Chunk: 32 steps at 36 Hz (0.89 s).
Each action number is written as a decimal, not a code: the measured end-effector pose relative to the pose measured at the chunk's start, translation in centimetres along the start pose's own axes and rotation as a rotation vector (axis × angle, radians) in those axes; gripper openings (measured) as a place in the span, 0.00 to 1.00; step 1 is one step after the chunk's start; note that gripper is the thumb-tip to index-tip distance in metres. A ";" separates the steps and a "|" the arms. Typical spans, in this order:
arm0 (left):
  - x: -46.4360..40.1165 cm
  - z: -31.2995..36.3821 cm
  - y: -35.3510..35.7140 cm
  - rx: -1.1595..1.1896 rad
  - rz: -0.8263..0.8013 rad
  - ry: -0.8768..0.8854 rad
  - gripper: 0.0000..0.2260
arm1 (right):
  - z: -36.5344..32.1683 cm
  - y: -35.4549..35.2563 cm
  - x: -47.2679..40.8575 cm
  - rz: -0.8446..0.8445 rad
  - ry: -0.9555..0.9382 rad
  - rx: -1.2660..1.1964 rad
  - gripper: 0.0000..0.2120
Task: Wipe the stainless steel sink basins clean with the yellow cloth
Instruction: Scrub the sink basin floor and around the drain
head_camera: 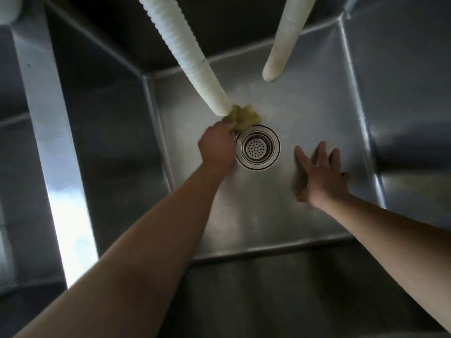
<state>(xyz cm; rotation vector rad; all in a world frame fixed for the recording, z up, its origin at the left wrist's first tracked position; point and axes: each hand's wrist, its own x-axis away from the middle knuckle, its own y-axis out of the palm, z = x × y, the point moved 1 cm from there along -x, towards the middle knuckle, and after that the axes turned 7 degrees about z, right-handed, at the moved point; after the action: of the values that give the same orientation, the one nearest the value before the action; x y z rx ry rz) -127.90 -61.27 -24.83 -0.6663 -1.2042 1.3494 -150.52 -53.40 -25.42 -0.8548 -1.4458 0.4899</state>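
Mid-wipe: left hand (217, 145) grips yellow cloth (244, 118) beyond drain (258, 147); right hand (319, 172) splayed, empty (neighbouring basin (22, 167) probably pending).

Your arms: bare, no sleeves, no gloves.
Both forearms run uncovered from the frame edge down to your left hand (217, 145) and right hand (319, 174). You've got no watch, bands or rings showing; the hands are slightly blurred.

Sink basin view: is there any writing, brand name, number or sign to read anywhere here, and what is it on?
None. No readable text shows on the steel sink basin, the drain strainer, the ribbed white hose, the smooth white hose or the yellow cloth.
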 end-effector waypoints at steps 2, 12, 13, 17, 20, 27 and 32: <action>1.2 0.9 0.9 -0.004 -0.032 0.074 0.15 | 0.0 0.0 0.0 -0.004 0.004 -0.005 0.57; 1.1 3.0 -0.2 0.664 -0.232 -0.325 0.13 | 0.5 0.5 -0.5 -0.026 0.007 -0.045 0.59; 0.9 3.0 -0.8 0.747 -0.205 -0.382 0.15 | 0.5 0.5 -0.5 -0.026 0.006 -0.046 0.58; -1.2 2.5 -2.6 0.888 -0.062 -0.510 0.16 | 0.5 0.6 -0.6 -0.017 0.005 -0.031 0.58; -3.2 2.0 -3.0 0.761 0.054 -0.394 0.17 | 0.5 0.8 -0.7 -0.007 0.008 -0.033 0.57; -5.6 3.7 0.3 0.257 -0.025 0.108 0.21 | 0.6 0.9 -0.8 -0.012 0.012 -0.040 0.55; -2.9 5.6 3.2 -0.069 -0.148 0.347 0.23 | 0.5 0.9 -0.9 -0.018 0.007 -0.024 0.58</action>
<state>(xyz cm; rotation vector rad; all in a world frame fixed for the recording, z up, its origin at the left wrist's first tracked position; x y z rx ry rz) -133.59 -64.98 -26.72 -0.8072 -1.0012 1.0235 -150.87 -53.43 -26.73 -0.8609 -1.4542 0.4559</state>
